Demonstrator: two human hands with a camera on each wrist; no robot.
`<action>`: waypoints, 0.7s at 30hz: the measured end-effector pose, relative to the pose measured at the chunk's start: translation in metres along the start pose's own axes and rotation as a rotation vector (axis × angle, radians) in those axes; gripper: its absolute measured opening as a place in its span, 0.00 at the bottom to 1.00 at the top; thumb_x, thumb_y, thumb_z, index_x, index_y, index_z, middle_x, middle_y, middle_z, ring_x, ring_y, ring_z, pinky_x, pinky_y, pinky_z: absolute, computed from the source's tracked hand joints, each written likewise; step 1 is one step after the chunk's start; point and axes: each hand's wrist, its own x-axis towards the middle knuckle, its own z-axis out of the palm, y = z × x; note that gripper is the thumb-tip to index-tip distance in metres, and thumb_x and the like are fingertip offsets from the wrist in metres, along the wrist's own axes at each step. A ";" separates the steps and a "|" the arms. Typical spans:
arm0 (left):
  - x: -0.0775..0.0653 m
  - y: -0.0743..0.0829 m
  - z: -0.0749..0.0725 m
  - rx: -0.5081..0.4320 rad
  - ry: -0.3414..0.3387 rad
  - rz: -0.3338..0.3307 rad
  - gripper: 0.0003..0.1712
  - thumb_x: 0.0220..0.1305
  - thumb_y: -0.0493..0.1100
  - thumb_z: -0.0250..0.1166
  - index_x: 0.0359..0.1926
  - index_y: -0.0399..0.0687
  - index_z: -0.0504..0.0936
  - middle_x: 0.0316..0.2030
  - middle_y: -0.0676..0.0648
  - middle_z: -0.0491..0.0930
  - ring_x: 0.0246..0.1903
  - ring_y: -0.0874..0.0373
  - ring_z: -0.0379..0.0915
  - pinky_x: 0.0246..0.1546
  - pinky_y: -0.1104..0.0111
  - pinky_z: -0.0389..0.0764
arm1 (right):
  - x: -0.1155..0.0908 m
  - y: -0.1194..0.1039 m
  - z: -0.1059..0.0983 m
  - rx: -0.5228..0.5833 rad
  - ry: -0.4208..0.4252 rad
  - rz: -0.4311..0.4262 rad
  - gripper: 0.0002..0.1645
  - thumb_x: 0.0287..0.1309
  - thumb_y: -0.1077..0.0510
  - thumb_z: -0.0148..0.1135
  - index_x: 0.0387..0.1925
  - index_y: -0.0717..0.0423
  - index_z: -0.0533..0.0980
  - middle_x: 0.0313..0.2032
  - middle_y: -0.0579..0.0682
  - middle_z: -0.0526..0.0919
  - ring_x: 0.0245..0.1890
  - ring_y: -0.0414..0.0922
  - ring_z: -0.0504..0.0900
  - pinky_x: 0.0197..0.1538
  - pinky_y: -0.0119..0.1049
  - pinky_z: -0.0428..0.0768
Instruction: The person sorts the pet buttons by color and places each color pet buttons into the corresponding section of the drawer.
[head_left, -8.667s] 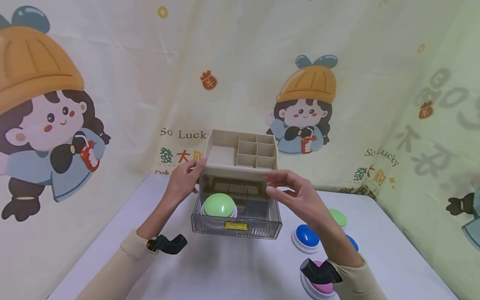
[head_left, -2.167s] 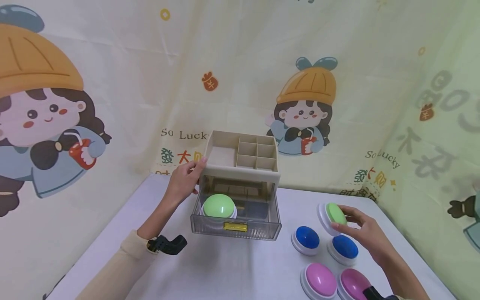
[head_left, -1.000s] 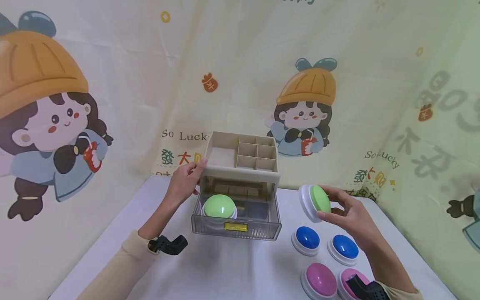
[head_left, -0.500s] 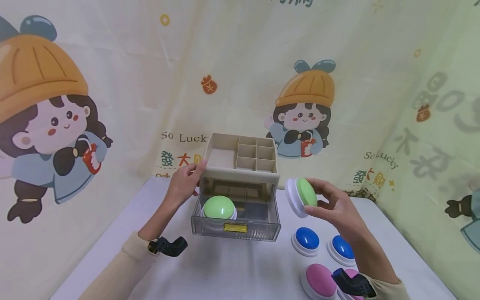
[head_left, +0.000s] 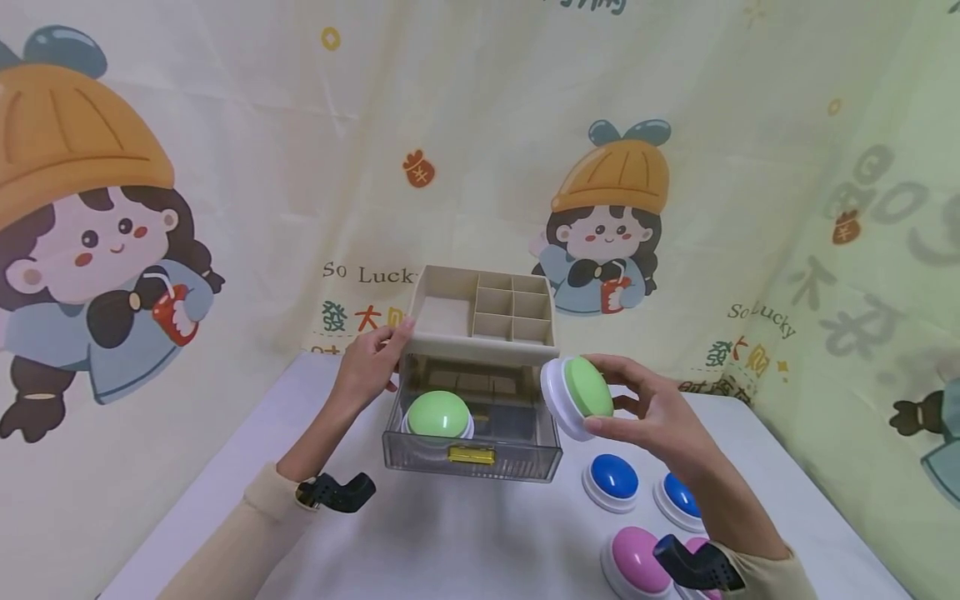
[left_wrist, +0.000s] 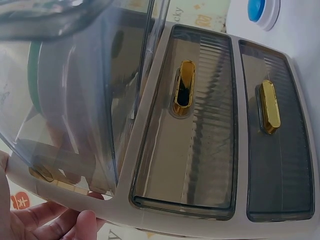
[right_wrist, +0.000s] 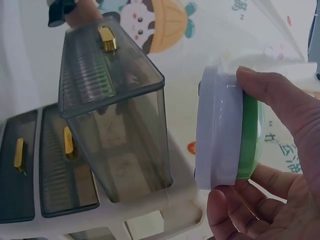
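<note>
Apparently mid-loading: the right hand (head_left: 651,410) grips a green button (head_left: 590,386), the left hand (head_left: 367,362) the organizer (head_left: 444,318). Next likely needs clearing the open drawer (head_left: 420,453).

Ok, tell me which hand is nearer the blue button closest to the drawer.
Right: in the head view, the right hand is above-right of the blue button; the left hand grips the organizer, across the drawer.

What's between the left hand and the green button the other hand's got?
The beige organizer and its open smoky drawer, with another green button inside, lie between left hand and held green button, in the head view.
</note>
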 end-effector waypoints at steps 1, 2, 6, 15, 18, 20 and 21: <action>0.000 0.000 0.000 0.001 0.001 -0.001 0.32 0.76 0.63 0.53 0.56 0.39 0.83 0.42 0.34 0.85 0.30 0.51 0.82 0.21 0.60 0.85 | 0.002 -0.002 0.001 -0.014 -0.005 0.005 0.41 0.54 0.55 0.77 0.68 0.48 0.72 0.58 0.46 0.78 0.56 0.46 0.76 0.53 0.32 0.82; 0.000 0.000 0.000 0.001 0.001 -0.002 0.32 0.76 0.63 0.53 0.56 0.39 0.83 0.42 0.34 0.85 0.30 0.51 0.82 0.21 0.61 0.84 | 0.003 -0.003 0.001 -0.022 -0.012 0.007 0.41 0.53 0.55 0.78 0.68 0.47 0.72 0.58 0.46 0.79 0.56 0.47 0.76 0.53 0.32 0.82; -0.001 0.000 0.000 0.005 0.003 -0.006 0.32 0.76 0.63 0.53 0.56 0.38 0.83 0.42 0.34 0.85 0.30 0.51 0.81 0.20 0.65 0.83 | 0.010 -0.010 0.005 -0.051 -0.035 -0.010 0.42 0.51 0.53 0.79 0.68 0.47 0.72 0.58 0.47 0.80 0.55 0.49 0.77 0.52 0.34 0.82; -0.001 0.001 0.000 0.005 0.002 -0.012 0.32 0.77 0.63 0.53 0.56 0.39 0.82 0.43 0.34 0.85 0.31 0.50 0.82 0.20 0.66 0.83 | 0.019 -0.019 0.014 -0.091 -0.080 -0.039 0.42 0.50 0.50 0.80 0.66 0.46 0.74 0.58 0.46 0.80 0.54 0.48 0.76 0.52 0.43 0.82; -0.002 0.002 0.000 0.009 0.005 -0.013 0.32 0.77 0.63 0.53 0.56 0.38 0.82 0.42 0.34 0.84 0.31 0.50 0.82 0.20 0.67 0.82 | 0.023 -0.020 0.017 -0.093 -0.095 -0.036 0.42 0.49 0.49 0.80 0.66 0.47 0.74 0.57 0.47 0.80 0.55 0.48 0.75 0.53 0.46 0.82; -0.002 0.002 0.000 0.009 0.004 -0.014 0.33 0.76 0.63 0.53 0.56 0.38 0.82 0.43 0.34 0.85 0.31 0.49 0.82 0.20 0.68 0.82 | 0.026 -0.020 0.019 -0.095 -0.102 -0.031 0.42 0.49 0.48 0.80 0.66 0.48 0.74 0.57 0.47 0.80 0.55 0.48 0.75 0.53 0.47 0.81; -0.002 0.002 0.000 0.008 0.004 -0.015 0.33 0.76 0.63 0.53 0.56 0.38 0.82 0.43 0.34 0.85 0.31 0.49 0.82 0.20 0.68 0.82 | 0.027 -0.021 0.021 -0.097 -0.106 -0.027 0.43 0.48 0.48 0.81 0.66 0.48 0.74 0.57 0.47 0.80 0.56 0.48 0.75 0.54 0.48 0.81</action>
